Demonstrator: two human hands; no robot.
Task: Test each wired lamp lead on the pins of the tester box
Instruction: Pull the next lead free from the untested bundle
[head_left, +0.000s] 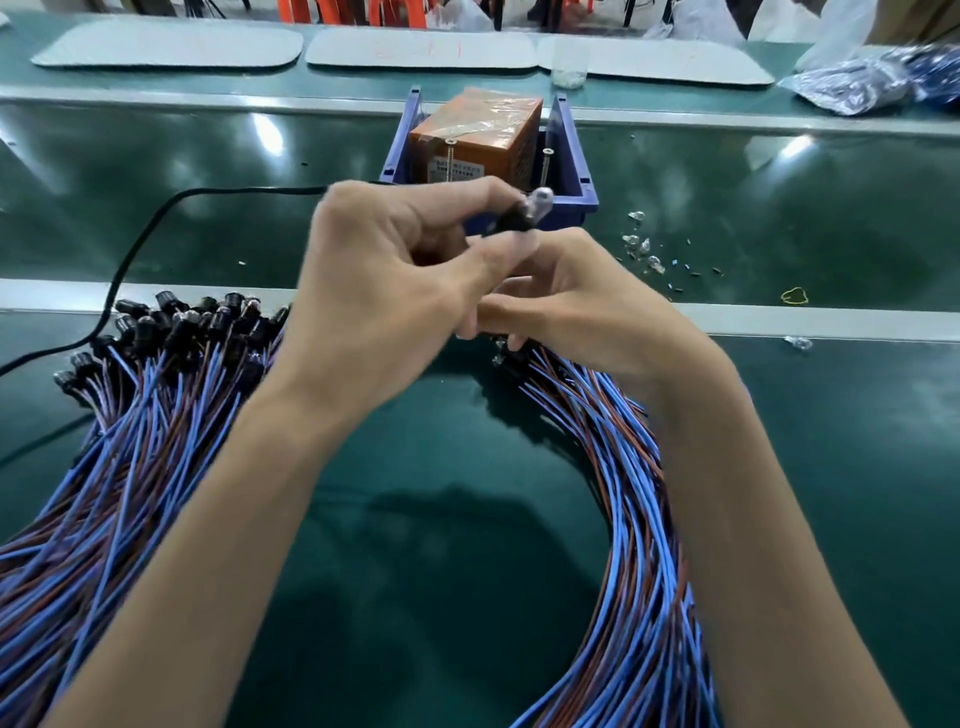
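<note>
Head view, lamp lead (519, 212) diagonal, pointing up-right

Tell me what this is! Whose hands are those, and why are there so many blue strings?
The camera sits on a person's head, so you look down at their own two hands above a green table. The strings are wires, blue and brown, with tiny lamps in black holders at their ends. One pile lies on the left, another bundle curves on the right. The left hand pinches one lamp. The right hand curls just below it; what it holds is hidden. Behind them an orange tester box stands in a blue bin, with two metal pins sticking up. A black cable runs away to the left, and loose little bulbs lie on the right.
</note>
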